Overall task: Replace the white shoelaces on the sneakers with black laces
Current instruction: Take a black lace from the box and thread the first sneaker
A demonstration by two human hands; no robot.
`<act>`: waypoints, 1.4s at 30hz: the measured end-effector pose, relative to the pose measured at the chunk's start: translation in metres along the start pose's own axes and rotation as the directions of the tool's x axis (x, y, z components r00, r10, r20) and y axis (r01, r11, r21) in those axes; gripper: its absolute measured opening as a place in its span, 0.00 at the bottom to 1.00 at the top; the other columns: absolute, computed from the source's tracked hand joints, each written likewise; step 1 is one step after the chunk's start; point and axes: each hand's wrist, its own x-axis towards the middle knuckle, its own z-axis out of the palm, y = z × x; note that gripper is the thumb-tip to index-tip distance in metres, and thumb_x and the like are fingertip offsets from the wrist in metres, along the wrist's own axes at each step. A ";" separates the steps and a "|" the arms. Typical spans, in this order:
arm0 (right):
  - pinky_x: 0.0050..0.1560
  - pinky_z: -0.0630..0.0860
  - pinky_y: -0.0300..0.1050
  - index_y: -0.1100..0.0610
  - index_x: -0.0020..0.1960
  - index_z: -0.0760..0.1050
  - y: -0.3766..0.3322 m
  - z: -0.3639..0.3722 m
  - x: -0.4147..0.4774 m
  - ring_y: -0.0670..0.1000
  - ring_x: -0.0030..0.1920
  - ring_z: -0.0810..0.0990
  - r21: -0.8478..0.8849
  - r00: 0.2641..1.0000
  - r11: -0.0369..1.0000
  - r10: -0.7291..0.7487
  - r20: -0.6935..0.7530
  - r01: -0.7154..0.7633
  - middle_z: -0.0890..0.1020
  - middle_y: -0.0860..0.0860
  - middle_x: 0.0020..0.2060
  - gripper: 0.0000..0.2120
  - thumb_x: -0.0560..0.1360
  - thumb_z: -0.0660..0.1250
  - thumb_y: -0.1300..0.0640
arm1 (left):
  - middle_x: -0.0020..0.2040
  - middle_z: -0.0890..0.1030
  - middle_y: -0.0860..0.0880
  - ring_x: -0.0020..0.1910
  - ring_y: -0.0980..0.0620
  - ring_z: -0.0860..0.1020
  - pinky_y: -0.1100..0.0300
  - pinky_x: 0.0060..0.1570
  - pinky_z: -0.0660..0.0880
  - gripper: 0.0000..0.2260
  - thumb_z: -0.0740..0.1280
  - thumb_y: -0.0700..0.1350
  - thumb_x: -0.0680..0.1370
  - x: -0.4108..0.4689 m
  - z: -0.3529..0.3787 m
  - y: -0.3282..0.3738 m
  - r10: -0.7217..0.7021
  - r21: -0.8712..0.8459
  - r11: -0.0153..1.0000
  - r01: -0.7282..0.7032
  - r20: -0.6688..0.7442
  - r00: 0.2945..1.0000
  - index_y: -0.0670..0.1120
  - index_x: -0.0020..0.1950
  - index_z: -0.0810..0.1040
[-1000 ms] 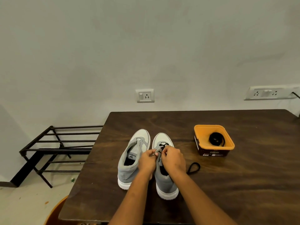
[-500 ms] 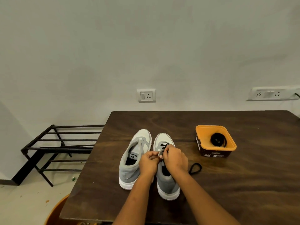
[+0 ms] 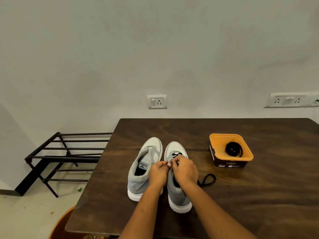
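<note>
Left grip (image 3: 158,173) and right grip (image 3: 185,170) are pinching the black lace (image 3: 176,154) at the eyelets of the right-hand sneaker (image 3: 178,197), which is standing on the worktop (image 3: 250,200); the lace's loop is trailing beside it

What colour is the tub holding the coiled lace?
The tub is orange on its rim and inside, with dark brown sides; the head view shows it.

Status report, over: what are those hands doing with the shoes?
Left hand grips one sneaker at the eyelets; right hand pinches black lace there. Lace partly threaded, tail on table. Other sneaker unlaced. Nothing blocking.
</note>
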 end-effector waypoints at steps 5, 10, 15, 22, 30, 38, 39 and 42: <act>0.41 0.72 0.42 0.49 0.53 0.76 0.002 -0.001 -0.001 0.50 0.48 0.80 -0.020 0.999 0.999 -0.031 -0.010 0.031 0.82 0.49 0.48 0.08 0.80 0.58 0.52 | 0.50 0.83 0.44 0.51 0.47 0.81 0.54 0.53 0.78 0.11 0.59 0.43 0.82 0.005 0.001 0.009 -0.016 0.025 1.000 0.014 0.080 0.997 0.43 0.56 0.80; 0.40 0.71 0.41 0.49 0.56 0.74 0.004 -0.001 -0.003 0.50 0.49 0.80 -0.061 0.998 0.997 -0.056 -0.004 0.055 0.82 0.48 0.50 0.09 0.81 0.57 0.52 | 0.40 0.81 0.44 0.38 0.49 0.79 0.58 0.41 0.77 0.13 0.57 0.34 0.80 0.009 0.008 0.018 -0.061 -0.018 0.998 0.062 0.075 0.995 0.44 0.42 0.78; 0.39 0.71 0.41 0.49 0.55 0.73 0.005 -0.003 -0.004 0.50 0.48 0.81 -0.074 0.998 0.995 -0.062 0.004 0.062 0.82 0.48 0.49 0.08 0.81 0.55 0.52 | 0.41 0.81 0.44 0.41 0.48 0.78 0.56 0.44 0.77 0.11 0.59 0.34 0.77 0.012 0.013 0.018 0.006 0.117 0.993 -0.002 -0.031 1.000 0.45 0.40 0.76; 0.42 0.72 0.45 0.52 0.56 0.71 0.006 -0.004 -0.004 0.54 0.51 0.81 -0.098 0.996 0.992 -0.075 0.046 0.079 0.81 0.51 0.51 0.09 0.81 0.55 0.51 | 0.43 0.81 0.43 0.40 0.46 0.79 0.49 0.49 0.77 0.08 0.54 0.37 0.80 0.009 0.025 0.038 0.038 -0.077 0.995 -0.060 -0.256 0.966 0.44 0.44 0.69; 0.46 0.76 0.46 0.51 0.53 0.73 0.006 -0.001 -0.005 0.52 0.46 0.81 -0.079 0.997 0.994 -0.072 -0.012 0.071 0.83 0.49 0.47 0.08 0.80 0.56 0.52 | 0.45 0.74 0.45 0.44 0.46 0.73 0.49 0.48 0.74 0.09 0.52 0.36 0.80 -0.002 0.002 0.106 0.200 -0.046 0.968 -0.247 -0.458 0.866 0.45 0.48 0.71; 0.57 0.64 0.44 0.47 0.57 0.74 0.009 -0.001 -0.004 0.48 0.57 0.75 -0.036 0.992 0.997 -0.065 -0.105 0.061 0.78 0.45 0.54 0.08 0.79 0.60 0.54 | 0.57 0.78 0.45 0.57 0.45 0.76 0.54 0.51 0.72 0.16 0.57 0.55 0.80 -0.007 -0.003 0.063 0.184 0.946 0.167 -0.279 0.248 0.951 0.48 0.60 0.75; 0.58 0.62 0.45 0.46 0.59 0.73 0.011 -0.002 -0.003 0.48 0.59 0.73 -0.047 0.994 0.998 -0.051 -0.094 0.047 0.76 0.45 0.56 0.10 0.79 0.60 0.54 | 0.57 0.79 0.45 0.57 0.45 0.77 0.54 0.51 0.72 0.17 0.57 0.56 0.80 -0.003 -0.001 0.055 0.112 0.946 0.171 -0.274 0.258 0.960 0.47 0.58 0.76; 0.59 0.61 0.48 0.44 0.64 0.69 0.017 -0.003 -0.002 0.50 0.64 0.69 -0.077 0.998 0.997 0.011 -0.068 -0.016 0.73 0.46 0.60 0.16 0.78 0.62 0.56 | 0.40 0.79 0.44 0.41 0.47 0.76 0.58 0.41 0.69 0.14 0.59 0.53 0.80 0.003 -0.006 0.042 0.083 0.822 0.489 -0.292 0.289 0.954 0.46 0.41 0.74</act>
